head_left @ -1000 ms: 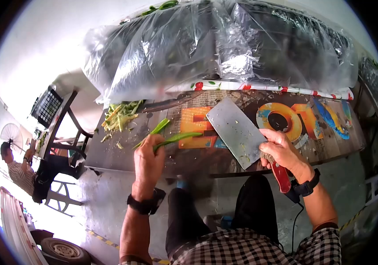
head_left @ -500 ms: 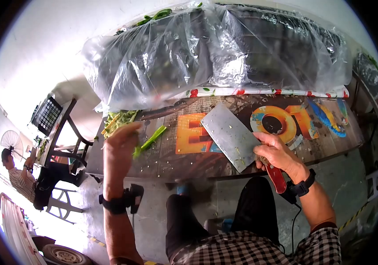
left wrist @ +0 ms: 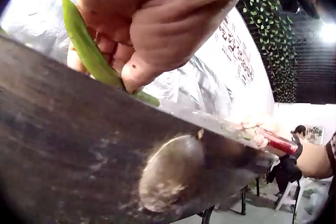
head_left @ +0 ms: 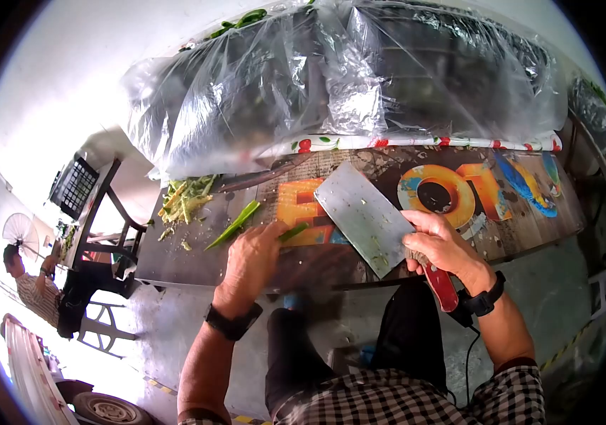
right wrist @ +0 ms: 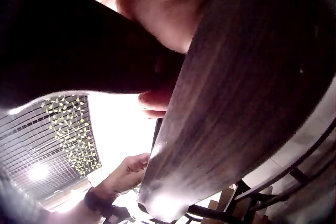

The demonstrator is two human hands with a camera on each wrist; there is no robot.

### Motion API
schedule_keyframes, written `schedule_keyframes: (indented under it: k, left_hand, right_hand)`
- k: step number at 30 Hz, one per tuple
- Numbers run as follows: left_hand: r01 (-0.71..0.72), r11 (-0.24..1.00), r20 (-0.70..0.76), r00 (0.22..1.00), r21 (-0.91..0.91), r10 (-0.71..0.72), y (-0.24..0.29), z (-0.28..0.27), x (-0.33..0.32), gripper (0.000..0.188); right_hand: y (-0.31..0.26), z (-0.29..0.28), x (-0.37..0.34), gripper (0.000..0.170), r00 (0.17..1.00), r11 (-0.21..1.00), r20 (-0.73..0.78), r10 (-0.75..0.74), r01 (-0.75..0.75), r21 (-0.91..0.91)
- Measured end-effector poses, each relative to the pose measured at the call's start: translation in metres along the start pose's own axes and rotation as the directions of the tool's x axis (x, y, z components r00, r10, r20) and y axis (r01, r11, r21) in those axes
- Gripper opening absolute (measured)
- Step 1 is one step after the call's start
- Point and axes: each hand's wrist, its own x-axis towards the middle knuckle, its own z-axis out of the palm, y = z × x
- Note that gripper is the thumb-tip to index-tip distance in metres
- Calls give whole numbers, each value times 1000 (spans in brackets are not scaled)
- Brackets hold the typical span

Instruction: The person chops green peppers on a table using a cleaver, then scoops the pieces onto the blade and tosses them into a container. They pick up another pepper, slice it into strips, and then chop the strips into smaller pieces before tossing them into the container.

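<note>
My left hand [head_left: 252,262] pinches a long green pepper [left wrist: 86,45] low over the table [head_left: 189,262]; in the head view its end shows past the fingers. Just behind that hand another green pepper piece [head_left: 233,225] lies on the tabletop. With my right hand [head_left: 448,244] I grip a cleaver by its red handle [head_left: 440,287], thumb up against the blade. The broad blade [head_left: 363,216] slants toward the back left, flecked with pale bits. In the right wrist view most of the grip is hidden in shadow.
A heap of yellow-green scraps [head_left: 188,200] lies at the table's left end, with loose bits nearby. Clear plastic sheeting [head_left: 246,92] covers a dark bulk along the back. Off to the left, another person [head_left: 34,276] sits by a table with a black crate [head_left: 75,188].
My left hand swung left to the scrap heap, then came back right and lower, holding a pepper. The right hand and cleaver stay nearly still.
</note>
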Motion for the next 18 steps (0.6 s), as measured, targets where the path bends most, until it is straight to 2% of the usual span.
schedule_keyframes:
  k: [3, 6, 9, 12, 15, 18]
  left_hand:
    - [-67, 994, 36, 997, -86, 70, 3, -5, 0, 23]
    - [-80, 997, 89, 993, -22, 81, 0, -1, 5, 23]
    - [-97, 993, -9, 995, 69, 98, -6, 10, 8, 21]
    - [-47, 997, -72, 996, 61, 51, -8, 11, 7, 18]
    - [-135, 990, -156, 978, 44, 140, -4, 12, 5, 18]
    - [-68, 998, -118, 991, -13, 66, -6, 12, 4, 20]
  right_hand:
    - [5, -3, 2, 38, 1000, 1000, 21, -20, 20, -23]
    - [3, 0, 1, 39, 1000, 1000, -11, -24, 24, -19]
    - [3, -1, 1, 40, 1000, 999, -10, -3, 3, -34]
    - [-1, 1, 1, 40, 1000, 998, -22, 23, -24, -52]
    - [-2, 3, 0, 39, 999, 999, -38, 15, -17, -46]
    - [-1, 4, 0, 38, 998, 999, -63, 17, -18, -28]
